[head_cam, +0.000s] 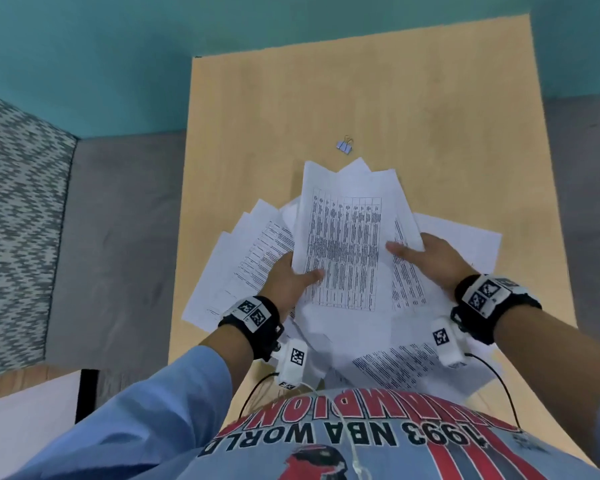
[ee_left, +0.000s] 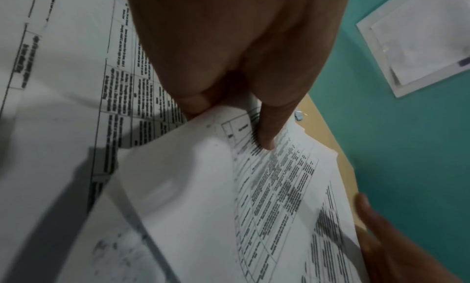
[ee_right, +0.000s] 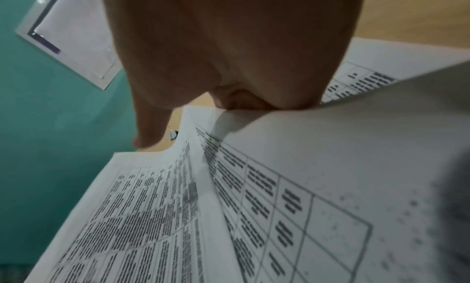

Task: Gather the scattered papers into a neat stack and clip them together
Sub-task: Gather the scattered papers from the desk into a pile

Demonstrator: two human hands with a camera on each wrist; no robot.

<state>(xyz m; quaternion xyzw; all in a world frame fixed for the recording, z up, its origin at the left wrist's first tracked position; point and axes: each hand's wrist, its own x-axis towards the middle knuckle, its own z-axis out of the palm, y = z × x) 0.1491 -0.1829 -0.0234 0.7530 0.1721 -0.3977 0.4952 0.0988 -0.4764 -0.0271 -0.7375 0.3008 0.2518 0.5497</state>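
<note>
Both hands hold a loose bundle of printed sheets [head_cam: 347, 244] raised a little over the wooden table [head_cam: 413, 109]. My left hand [head_cam: 302, 277] grips its near left edge, thumb [ee_left: 264, 130] on top and the fingers hidden beneath. At the right edge my right hand [head_cam: 416, 252] pinches it the same way, with its thumb [ee_right: 147, 130] stretched out over the page. The sheets [ee_right: 279, 186] in the bundle are fanned and uneven. More papers lie scattered on the table to the left [head_cam: 243, 258], to the right [head_cam: 465, 244] and close to my body [head_cam: 395, 368]. A small pale blue binder clip [head_cam: 344, 146] lies beyond the papers.
The far half of the table is bare wood apart from the clip [ee_left: 299, 115]. Grey floor [head_cam: 125, 237] runs along both sides, with a patterned seat [head_cam: 18, 220] at the left. A white framed board [ee_right: 73, 32] hangs on the teal wall.
</note>
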